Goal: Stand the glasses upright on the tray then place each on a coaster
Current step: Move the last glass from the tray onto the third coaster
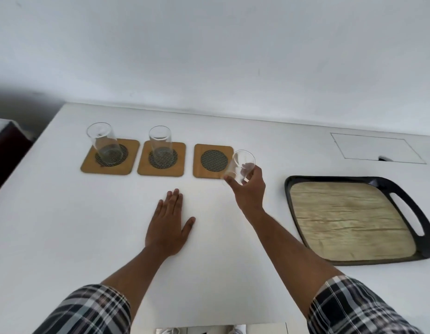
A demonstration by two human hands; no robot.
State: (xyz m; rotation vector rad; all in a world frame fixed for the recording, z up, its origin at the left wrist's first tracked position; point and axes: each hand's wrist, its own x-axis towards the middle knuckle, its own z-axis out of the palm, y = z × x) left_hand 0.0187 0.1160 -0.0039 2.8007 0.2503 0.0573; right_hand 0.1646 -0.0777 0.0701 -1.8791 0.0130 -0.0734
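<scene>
**Inspector:** Plain pale wall behind a white table (64, 237). State of the tray?

**Assistant:** The tray (293, 189), at the right, holds no glasses.

**Inspector:** Coasters?

**Assistant:** Three in a row. The left coaster (88, 165) and middle coaster (180, 165) each carry an upright glass, the left glass (104, 143) and middle glass (161, 145). The right coaster (199, 150) is bare.

**Inspector:** So one placement left, in my judgement. Hands?

**Assistant:** The right hand (250, 189), arm extended, grips the third glass (240, 165) near its base, tilted, at that coaster's right edge and seemingly not set down. The left hand (168, 225) lies flat, palm down, fingers spread, holding nothing.
</scene>
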